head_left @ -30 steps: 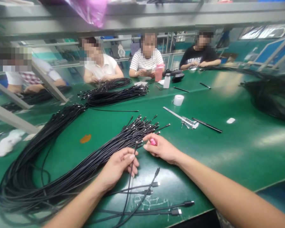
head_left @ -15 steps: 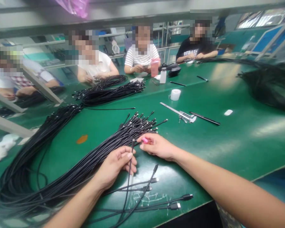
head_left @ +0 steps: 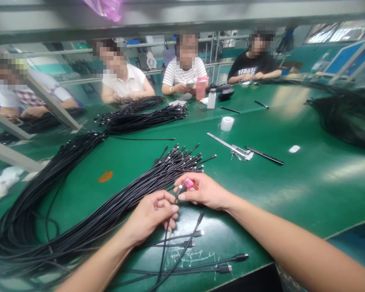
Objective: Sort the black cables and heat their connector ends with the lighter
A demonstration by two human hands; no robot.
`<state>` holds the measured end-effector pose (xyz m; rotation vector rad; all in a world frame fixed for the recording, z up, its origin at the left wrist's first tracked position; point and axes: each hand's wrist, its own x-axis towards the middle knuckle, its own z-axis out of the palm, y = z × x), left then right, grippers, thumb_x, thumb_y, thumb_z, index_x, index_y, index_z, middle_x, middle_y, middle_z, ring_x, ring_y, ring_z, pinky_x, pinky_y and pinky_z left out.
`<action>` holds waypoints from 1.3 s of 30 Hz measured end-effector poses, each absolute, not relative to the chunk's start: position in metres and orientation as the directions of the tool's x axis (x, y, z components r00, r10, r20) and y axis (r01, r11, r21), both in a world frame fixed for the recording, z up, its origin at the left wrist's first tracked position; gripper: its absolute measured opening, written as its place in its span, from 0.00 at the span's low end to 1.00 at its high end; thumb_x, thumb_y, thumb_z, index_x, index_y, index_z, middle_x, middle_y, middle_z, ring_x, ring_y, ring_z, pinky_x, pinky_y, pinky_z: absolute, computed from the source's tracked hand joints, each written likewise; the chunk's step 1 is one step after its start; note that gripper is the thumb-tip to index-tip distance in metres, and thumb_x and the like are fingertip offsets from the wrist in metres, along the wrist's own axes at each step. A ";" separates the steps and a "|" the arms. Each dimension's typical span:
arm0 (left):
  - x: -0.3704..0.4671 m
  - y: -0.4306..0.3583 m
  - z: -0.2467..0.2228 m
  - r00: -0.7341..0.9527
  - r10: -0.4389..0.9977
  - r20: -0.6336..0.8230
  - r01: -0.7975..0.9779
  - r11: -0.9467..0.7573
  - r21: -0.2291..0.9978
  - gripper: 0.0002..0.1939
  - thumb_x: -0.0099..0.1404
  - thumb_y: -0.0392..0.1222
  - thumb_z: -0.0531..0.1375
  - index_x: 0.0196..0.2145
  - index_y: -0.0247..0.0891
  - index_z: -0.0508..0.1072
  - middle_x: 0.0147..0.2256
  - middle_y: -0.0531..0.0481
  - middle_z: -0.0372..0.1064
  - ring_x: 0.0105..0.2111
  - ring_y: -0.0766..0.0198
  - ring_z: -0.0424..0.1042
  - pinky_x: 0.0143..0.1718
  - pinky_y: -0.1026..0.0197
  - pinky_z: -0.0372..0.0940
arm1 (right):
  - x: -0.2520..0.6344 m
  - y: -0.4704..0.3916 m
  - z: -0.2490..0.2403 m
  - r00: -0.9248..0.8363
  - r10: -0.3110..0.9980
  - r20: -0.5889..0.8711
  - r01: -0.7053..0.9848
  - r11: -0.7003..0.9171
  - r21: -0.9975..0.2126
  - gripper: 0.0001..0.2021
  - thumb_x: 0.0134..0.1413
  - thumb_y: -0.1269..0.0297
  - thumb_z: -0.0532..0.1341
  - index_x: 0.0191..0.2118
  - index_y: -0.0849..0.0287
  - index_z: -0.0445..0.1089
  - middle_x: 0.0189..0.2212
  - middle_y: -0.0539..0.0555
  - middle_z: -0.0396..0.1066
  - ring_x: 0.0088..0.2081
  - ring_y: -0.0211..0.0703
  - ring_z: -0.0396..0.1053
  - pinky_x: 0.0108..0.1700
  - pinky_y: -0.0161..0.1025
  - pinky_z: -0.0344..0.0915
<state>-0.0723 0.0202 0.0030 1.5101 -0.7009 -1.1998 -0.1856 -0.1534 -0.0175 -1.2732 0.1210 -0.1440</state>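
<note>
The L hand (head_left: 156,213) has a narrow grip, thumb against fingers, on one black cable, the held cable (head_left: 164,247), just below its connector (head_left: 179,190). This cable is at the near middle of the scene, over the green table (head_left: 292,198), w/ its end up between both hands. The R hand (head_left: 205,190) keeps a small pink-capped bottle (head_left: 190,183) inside its curled fingers, and its thumb and index tip are at the connector; whether they press on it, I cannot tell. In my judgement, work on this one pc. is about midway: the end is singled out and presented betw. the hands, but the cable is not yet released. To the left lies a big bundle (head_left: 106,211) of similar cables, so the remaining qty. may be large. On the near side, approx. five loose cable ends (head_left: 225,269) lie apart from the bundle; if these are done or waiting, no sign shows it. As for looks, the held cable is slim, dark and smooth, almost straight, slightly tilted to the right at its top, w/ a short black housing and a bright metal tip. Any mark or coating on it is too small to see.
</note>
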 end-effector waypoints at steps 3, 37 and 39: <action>-0.073 0.020 0.002 0.308 -0.897 -0.316 0.105 -0.298 0.949 0.17 0.60 0.47 0.67 0.40 0.33 0.68 0.27 0.48 0.75 0.22 0.64 0.74 0.24 0.63 0.68 | -0.185 -0.155 -0.019 0.977 -0.215 0.014 0.063 0.223 -0.973 0.13 0.46 0.64 0.70 0.38 0.61 0.71 0.22 0.44 0.65 0.19 0.30 0.55 0.21 0.31 0.52; -0.074 0.021 0.006 0.516 -0.853 -0.081 -0.179 -0.199 0.964 0.33 0.64 0.48 0.63 0.62 0.40 0.55 0.25 0.60 0.64 0.23 0.66 0.68 0.25 0.65 0.62 | -0.181 -0.139 -0.014 0.934 -0.242 -0.265 -0.204 0.248 -0.947 0.16 0.61 0.55 0.53 0.31 0.60 0.69 0.11 0.43 0.58 0.11 0.29 0.46 0.13 0.27 0.43; -0.074 0.022 0.007 0.499 -0.866 -0.045 -0.243 -0.189 0.951 0.35 0.65 0.48 0.61 0.65 0.41 0.52 0.25 0.60 0.62 0.24 0.67 0.66 0.28 0.64 0.62 | -0.181 -0.137 -0.014 0.939 -0.235 -0.251 -0.194 0.241 -0.951 0.12 0.59 0.60 0.52 0.30 0.59 0.68 0.11 0.43 0.58 0.11 0.30 0.45 0.13 0.27 0.43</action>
